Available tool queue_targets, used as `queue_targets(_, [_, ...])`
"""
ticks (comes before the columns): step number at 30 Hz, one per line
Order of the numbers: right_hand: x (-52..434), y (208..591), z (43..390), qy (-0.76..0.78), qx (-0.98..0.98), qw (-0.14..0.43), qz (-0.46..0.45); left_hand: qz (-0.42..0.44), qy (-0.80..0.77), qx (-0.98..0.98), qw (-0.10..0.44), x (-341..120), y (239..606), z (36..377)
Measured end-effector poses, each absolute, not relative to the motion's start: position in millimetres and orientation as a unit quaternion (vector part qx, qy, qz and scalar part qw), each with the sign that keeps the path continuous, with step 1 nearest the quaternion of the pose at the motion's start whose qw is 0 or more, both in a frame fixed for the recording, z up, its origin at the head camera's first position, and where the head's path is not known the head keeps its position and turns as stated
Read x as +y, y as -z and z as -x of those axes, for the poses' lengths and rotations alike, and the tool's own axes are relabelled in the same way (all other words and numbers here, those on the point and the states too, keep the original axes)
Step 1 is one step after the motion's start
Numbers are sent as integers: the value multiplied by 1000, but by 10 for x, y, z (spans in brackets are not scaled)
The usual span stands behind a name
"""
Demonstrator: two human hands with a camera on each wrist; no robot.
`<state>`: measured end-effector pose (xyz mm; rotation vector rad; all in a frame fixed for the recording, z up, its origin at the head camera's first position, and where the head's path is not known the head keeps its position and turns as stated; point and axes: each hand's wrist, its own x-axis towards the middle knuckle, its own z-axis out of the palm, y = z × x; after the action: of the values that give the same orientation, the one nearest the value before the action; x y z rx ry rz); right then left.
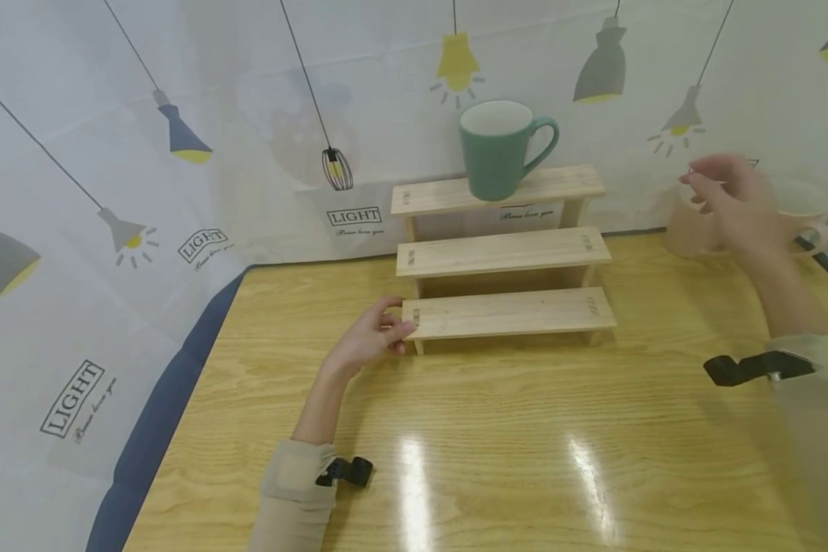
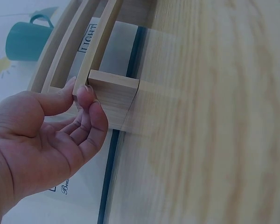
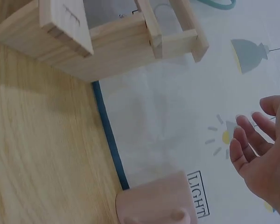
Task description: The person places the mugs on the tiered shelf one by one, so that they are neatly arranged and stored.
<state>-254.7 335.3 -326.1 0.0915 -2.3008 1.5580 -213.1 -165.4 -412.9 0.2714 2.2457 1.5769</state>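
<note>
A three-step wooden stand (image 1: 507, 253) stands against the back cloth. My left hand (image 1: 369, 333) pinches the left end of its lowest step, thumb and fingers at the board's corner, as the left wrist view (image 2: 60, 126) also shows. On the top step sits a green mug (image 1: 494, 157), upright, its handle towards the right. My right hand (image 1: 738, 199) is raised at the right with loosely bent fingers and nothing in them. Behind it, partly covered in the head view, a pink mug (image 1: 686, 226) stands on the table; the right wrist view shows this mug (image 3: 154, 200) below the hand.
A second pale mug (image 1: 800, 201) with a handle appears beside the pink one, half behind my right wrist. The white cloth (image 1: 248, 176) printed with lamps rises behind and left of the wooden table (image 1: 497, 429). The stand's lower two steps carry nothing.
</note>
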Motion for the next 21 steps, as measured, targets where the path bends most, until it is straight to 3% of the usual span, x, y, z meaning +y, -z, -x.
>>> queue_targets(21, [3820,3548,2331,-467,-858,181,116,-95,-566,794,201,-1663,4132,2142])
